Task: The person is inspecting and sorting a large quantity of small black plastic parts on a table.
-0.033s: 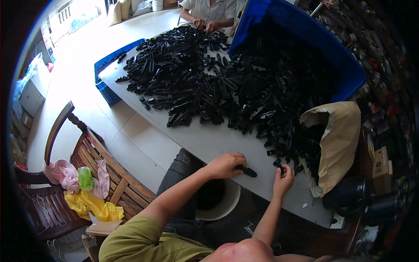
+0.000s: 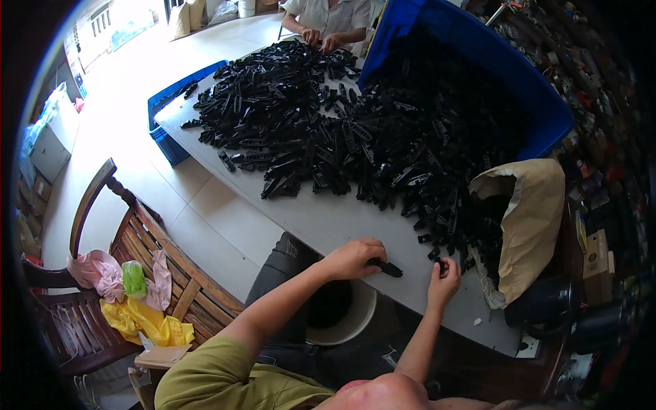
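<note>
I make out an olive-green shirt (image 2: 287,391) at the bottom of the frame, its short, loose sleeve (image 2: 205,370) creased in soft folds toward the lower left. Dark trousers (image 2: 281,265), near black to my eye (faint seams cross the leg), show at lower centre. The left hand (image 2: 355,259) and right hand (image 2: 445,280) are bare.

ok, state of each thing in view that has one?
Left hand: closed on one end of long black part
Right hand: closed around small black piece
Black parts: loose, heaped on table
Large blue bin: tipped, open, holding parts
Paper sack: mouth open
Bucket: open, black contents
Small blue crate: open
Yellow cloth: crumpled
Pink cloth: crumpled
</note>
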{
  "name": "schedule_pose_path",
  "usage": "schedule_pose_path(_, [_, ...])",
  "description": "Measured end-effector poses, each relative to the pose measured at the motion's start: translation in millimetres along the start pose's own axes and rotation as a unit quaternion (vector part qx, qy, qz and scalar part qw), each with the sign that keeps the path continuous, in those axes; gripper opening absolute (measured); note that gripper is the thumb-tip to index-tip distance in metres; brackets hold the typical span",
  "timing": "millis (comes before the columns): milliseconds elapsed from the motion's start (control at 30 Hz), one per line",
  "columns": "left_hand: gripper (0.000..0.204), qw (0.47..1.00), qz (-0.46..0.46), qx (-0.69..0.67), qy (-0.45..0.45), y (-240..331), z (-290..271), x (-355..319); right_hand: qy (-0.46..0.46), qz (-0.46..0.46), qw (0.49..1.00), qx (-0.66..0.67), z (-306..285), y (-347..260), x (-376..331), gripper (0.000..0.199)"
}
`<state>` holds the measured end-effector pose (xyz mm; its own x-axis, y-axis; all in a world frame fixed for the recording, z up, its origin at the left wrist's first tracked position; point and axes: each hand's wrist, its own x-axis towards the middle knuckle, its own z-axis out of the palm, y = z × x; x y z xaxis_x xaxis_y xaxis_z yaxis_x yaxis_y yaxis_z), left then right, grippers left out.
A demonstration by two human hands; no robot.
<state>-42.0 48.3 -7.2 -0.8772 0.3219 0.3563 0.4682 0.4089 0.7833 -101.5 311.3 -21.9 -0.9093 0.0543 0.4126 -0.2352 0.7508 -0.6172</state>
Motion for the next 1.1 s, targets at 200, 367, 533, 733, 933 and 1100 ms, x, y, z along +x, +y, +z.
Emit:
schedule_pose_path(200, [0.023, 1.000, -0.003, 0.004, 0.002, 4.2, -1.9, -0.6, -0.003, 0.007, 1.000, -0.012, 0.3, -0.9, 0.7, 0.020])
schedule_pose_path(367, [0.024, 1.000, -0.012, 0.004, -0.004, 3.6, -1.6, -0.4, 0.001, 0.000, 1.000, -0.016, 0.0, -0.3, 0.1, 0.020])
schedule_pose_path(533, [0.023, 1.000, -0.019, 0.007, -0.009, 4.2, -2.3, -0.6, 0.005, -0.008, 1.000, -0.012, -0.1, -0.5, 0.2, 0.020])
schedule_pose_path(733, [0.021, 1.000, -0.004, 0.011, -0.003, 0.7, -0.2, -0.5, 0.010, -0.015, 1.000, -0.006, 0.4, -0.1, 0.2, 0.021])
schedule_pose_path(933, [0.022, 1.000, -0.004, 0.010, -0.003, 0.6, 0.4, 0.0, 0.013, -0.018, 1.000, -0.007, 1.0, 2.6, 0.6, 0.020])
schedule_pose_path(1100, [0.021, 1.000, -0.007, 0.012, 0.001, 1.6, -0.3, -0.9, 0.011, -0.024, 1.000, -0.011, 0.8, 1.8, 0.2, 0.021])
